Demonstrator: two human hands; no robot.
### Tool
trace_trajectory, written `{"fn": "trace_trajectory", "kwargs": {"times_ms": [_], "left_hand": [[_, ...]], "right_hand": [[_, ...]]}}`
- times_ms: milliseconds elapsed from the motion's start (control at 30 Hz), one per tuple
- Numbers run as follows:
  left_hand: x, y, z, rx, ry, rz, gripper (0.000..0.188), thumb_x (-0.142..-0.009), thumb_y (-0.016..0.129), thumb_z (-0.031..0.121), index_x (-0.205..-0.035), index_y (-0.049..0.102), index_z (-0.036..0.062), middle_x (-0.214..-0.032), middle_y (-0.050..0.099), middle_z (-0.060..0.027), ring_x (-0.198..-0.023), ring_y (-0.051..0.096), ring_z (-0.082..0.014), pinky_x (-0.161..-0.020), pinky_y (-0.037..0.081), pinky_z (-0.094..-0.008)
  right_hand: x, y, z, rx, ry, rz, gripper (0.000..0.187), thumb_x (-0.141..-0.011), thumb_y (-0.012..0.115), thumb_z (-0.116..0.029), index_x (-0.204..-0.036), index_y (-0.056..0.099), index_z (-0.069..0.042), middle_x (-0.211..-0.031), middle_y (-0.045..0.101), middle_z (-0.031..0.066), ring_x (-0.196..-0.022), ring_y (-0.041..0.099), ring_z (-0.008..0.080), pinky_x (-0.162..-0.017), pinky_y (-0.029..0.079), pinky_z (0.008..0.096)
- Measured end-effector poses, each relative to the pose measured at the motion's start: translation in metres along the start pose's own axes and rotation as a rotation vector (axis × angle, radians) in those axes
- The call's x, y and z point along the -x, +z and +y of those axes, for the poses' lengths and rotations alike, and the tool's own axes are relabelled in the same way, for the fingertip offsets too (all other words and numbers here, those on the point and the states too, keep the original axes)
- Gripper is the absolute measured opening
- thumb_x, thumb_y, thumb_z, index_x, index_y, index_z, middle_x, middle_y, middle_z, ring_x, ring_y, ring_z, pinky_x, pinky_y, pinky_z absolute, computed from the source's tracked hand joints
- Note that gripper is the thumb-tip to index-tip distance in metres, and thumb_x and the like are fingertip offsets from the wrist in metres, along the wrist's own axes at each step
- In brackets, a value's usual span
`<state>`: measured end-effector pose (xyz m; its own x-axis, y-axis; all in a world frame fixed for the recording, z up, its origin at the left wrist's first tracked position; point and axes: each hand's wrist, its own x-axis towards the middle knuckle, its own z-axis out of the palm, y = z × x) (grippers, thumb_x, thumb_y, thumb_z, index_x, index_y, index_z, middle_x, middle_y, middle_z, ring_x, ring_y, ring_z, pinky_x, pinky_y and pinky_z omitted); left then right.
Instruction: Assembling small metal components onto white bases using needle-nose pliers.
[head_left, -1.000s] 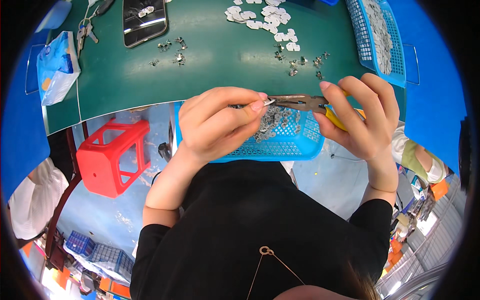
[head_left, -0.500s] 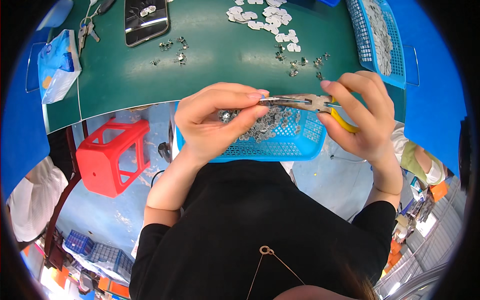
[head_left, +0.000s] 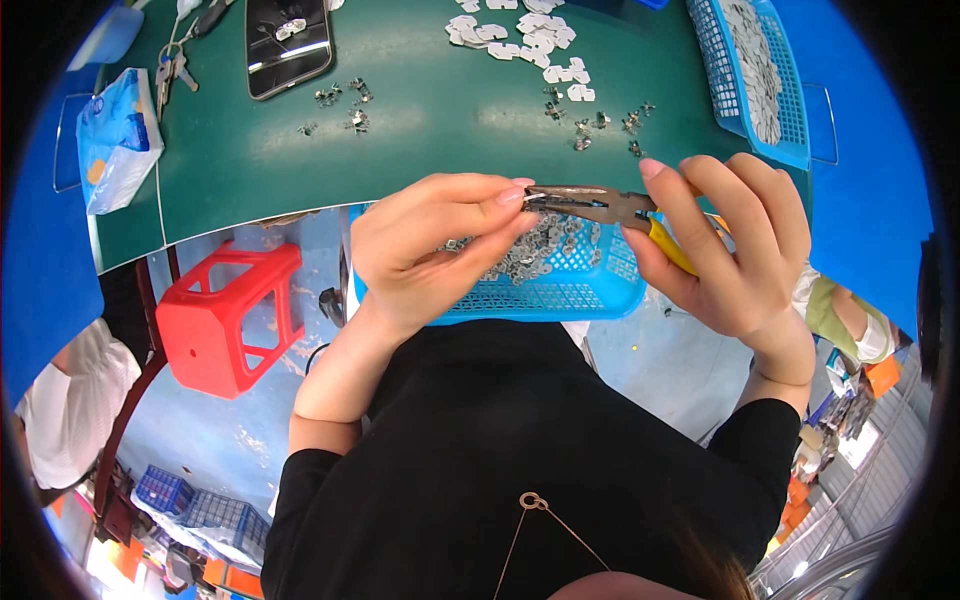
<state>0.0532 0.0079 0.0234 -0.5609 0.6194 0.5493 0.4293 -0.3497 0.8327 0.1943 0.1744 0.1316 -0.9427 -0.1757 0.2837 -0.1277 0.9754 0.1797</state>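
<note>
My left hand [head_left: 430, 240] is closed in a pinch, thumb and forefinger gripping a small white flat piece [head_left: 534, 197]. The tips of a pair of needle-nose pliers [head_left: 612, 206] meet this piece right at the fingertips; whether the jaws clamp it is too small to tell. My right hand [head_left: 735, 240] grips the pliers' yellow handles, partly hidden behind the fingers. Both hands are raised over a blue plastic basket [head_left: 600, 298] at the table's near edge. Inside it lie many small metal parts [head_left: 535, 255], partly covered by my left hand.
On the green table [head_left: 420, 130] are white flat pieces [head_left: 540, 38], small metal clips [head_left: 582, 135], more clips [head_left: 357, 120], a phone [head_left: 288, 60], keys [head_left: 175, 68] and a tissue pack [head_left: 120, 140]. Another blue basket [head_left: 790, 130] stands at the right. A red stool [head_left: 205, 345] is lower left.
The pliers have turned slightly in my right hand, and its fingers have shifted on the handles. My left hand keeps its pinch at nearly the same place.
</note>
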Motion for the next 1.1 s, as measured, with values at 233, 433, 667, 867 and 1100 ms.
{"fn": "trace_trajectory", "kwargs": {"times_ms": [233,433,667,867,1100], "left_hand": [[-0.002,-0.002,0.005,-0.109,0.084,-0.059,0.021,-0.063,0.073,-0.012,-0.079,0.063,-0.002,-0.081,0.065,-0.0141,-0.072,0.066,-0.0201,-0.062,0.054,-0.0264],[-0.003,0.0,0.004,-0.219,0.122,-0.028,0.018,-0.064,0.075,-0.001,-0.078,0.067,0.0052,-0.081,0.067,-0.0068,-0.065,0.064,-0.0169,-0.055,0.05,-0.022],[-0.006,0.0,0.005,-0.142,0.066,-0.063,0.017,-0.065,0.073,-0.004,-0.078,0.066,0.0028,-0.082,0.066,-0.0086,-0.068,0.065,-0.0177,-0.057,0.051,-0.023],[-0.005,0.002,0.0,-0.146,0.075,-0.059,0.016,-0.066,0.072,-0.006,-0.079,0.066,0.0008,-0.082,0.066,-0.0099,-0.071,0.066,-0.0189,-0.059,0.052,-0.0237],[0.001,0.007,-0.002,-0.106,0.006,-0.012,0.019,-0.066,0.072,-0.006,-0.083,0.068,0.0017,-0.084,0.066,-0.0095,-0.072,0.066,-0.0174,-0.059,0.052,-0.0229]], "right_hand": [[-0.002,-0.005,0.0,0.08,-0.082,-0.008,0.038,-0.063,0.073,-0.017,-0.098,0.066,-0.004,-0.092,0.055,0.0072,-0.076,0.052,0.0232,-0.057,0.044,0.0309],[-0.003,-0.004,-0.001,0.13,-0.131,0.02,0.034,-0.067,0.072,-0.019,-0.097,0.066,-0.003,-0.09,0.054,0.007,-0.075,0.051,0.0228,-0.055,0.041,0.0305],[-0.003,-0.003,-0.001,0.142,-0.157,0.055,0.029,-0.069,0.07,-0.019,-0.092,0.066,-0.002,-0.088,0.055,0.0075,-0.076,0.051,0.0223,-0.055,0.04,0.0298],[-0.003,-0.001,0.0,0.136,-0.195,0.005,0.027,-0.068,0.07,-0.017,-0.088,0.064,0.001,-0.086,0.056,0.0083,-0.072,0.053,0.0208,-0.054,0.039,0.0289],[-0.003,0.003,0.004,-0.03,-0.115,0.017,0.031,-0.061,0.074,-0.014,-0.085,0.062,0.001,-0.086,0.056,0.009,-0.069,0.054,0.0211,-0.054,0.041,0.0283]]}}
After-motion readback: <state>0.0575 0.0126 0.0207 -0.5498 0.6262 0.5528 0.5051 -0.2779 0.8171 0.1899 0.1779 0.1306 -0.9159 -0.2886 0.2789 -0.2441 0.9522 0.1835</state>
